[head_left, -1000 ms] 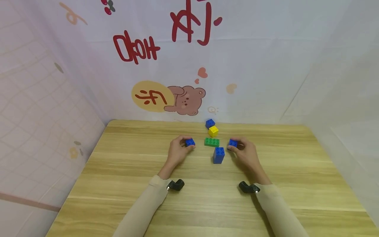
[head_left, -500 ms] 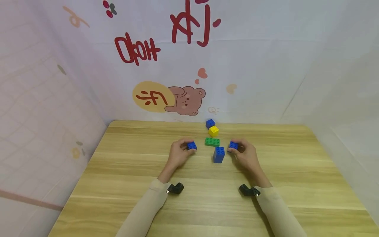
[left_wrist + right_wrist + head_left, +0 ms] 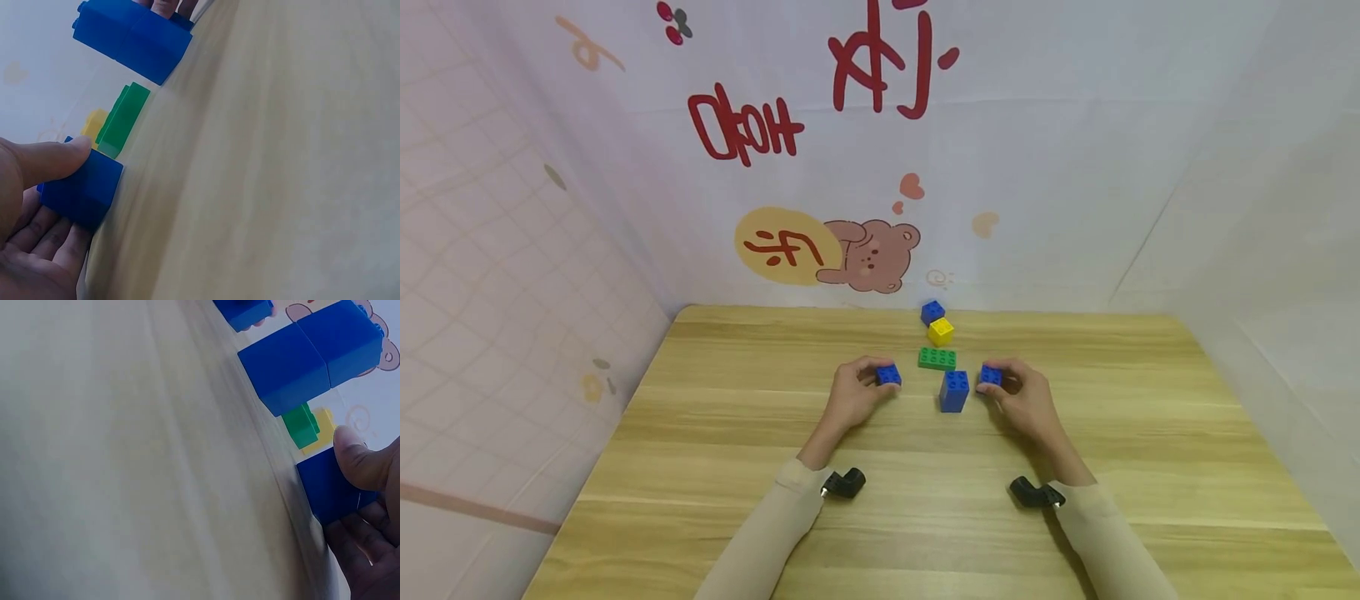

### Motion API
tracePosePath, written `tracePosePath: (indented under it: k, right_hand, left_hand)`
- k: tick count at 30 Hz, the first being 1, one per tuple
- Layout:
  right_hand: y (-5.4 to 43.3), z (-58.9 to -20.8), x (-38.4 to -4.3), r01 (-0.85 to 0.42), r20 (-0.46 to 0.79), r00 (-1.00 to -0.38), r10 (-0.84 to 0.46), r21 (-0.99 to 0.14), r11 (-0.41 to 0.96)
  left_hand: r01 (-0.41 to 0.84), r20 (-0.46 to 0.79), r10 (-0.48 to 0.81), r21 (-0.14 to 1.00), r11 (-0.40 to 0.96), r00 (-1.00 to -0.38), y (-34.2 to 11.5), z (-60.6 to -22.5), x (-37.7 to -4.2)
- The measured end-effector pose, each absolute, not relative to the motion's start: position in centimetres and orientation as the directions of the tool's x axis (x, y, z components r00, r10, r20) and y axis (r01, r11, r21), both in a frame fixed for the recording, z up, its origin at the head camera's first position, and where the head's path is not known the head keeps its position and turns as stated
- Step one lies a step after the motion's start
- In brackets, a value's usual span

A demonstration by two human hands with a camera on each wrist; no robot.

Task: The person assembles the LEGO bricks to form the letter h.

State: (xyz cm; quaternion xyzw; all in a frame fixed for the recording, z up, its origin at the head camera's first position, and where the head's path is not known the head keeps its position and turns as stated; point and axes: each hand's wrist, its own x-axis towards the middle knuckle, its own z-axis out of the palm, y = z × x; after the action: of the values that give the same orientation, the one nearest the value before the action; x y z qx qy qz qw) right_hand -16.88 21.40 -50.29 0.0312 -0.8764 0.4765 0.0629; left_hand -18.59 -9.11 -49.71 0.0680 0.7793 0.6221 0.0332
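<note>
My left hand pinches a blue toy brick between thumb and fingers, low over the wooden table. On the other side, my right hand grips a second blue toy brick the same way, thumb on the near face. Between the two hands stands an upright stack of two blue bricks, studs on top; neither hand touches it. Just behind the stack lies a long green brick with two rows of studs.
Farther back, a yellow brick sits in front of another blue brick, near the table's rear edge. A printed white cloth hangs behind the wooden table. Black camera mounts project from both sleeves.
Both hands have drawn slightly toward the person with their blue bricks, the left one also a little to the right. The stack, green, yellow and rear blue bricks stay in place.
</note>
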Motion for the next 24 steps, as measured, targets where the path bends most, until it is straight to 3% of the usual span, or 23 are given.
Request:
tracePosePath:
  k: [24]
  right_hand:
    - [20.6,-50.3,-14.6,-0.177,0.175,-0.983,-0.052,-0.841,0.511]
  left_hand:
    - [0.048,0.004,0.231,0.981,0.187,-0.973,-8.3,-49.7,-16.3]
